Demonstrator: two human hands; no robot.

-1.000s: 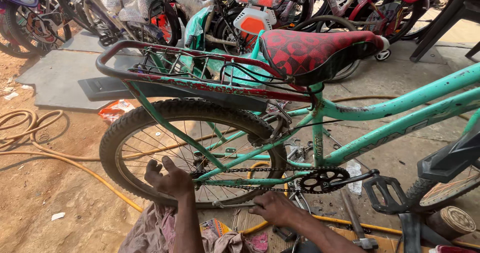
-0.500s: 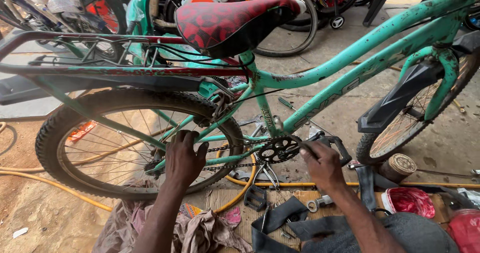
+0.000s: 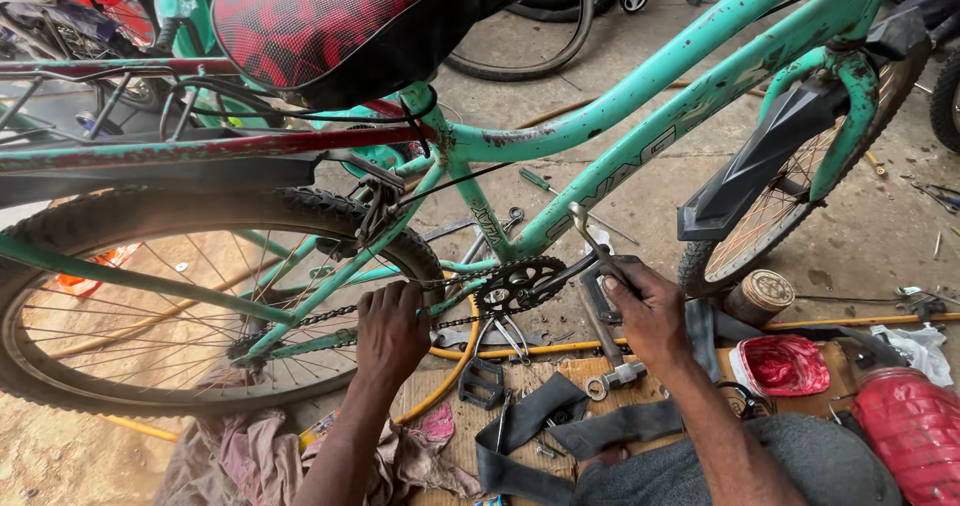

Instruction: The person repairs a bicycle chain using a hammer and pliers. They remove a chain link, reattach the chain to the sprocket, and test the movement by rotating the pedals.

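My left hand has closed round the chain just behind the chainring; a second ago it lay open by the tyre. My right hand has come up off the ground and now grips the crank with a slim tool rising from the fist. Both hands now work the drivetrain. A loose pedal lies below them, a red tin to the right.

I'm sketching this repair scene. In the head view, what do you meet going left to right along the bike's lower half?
Rear wheel → left hand on the chain → chainring → right hand → front wheel.
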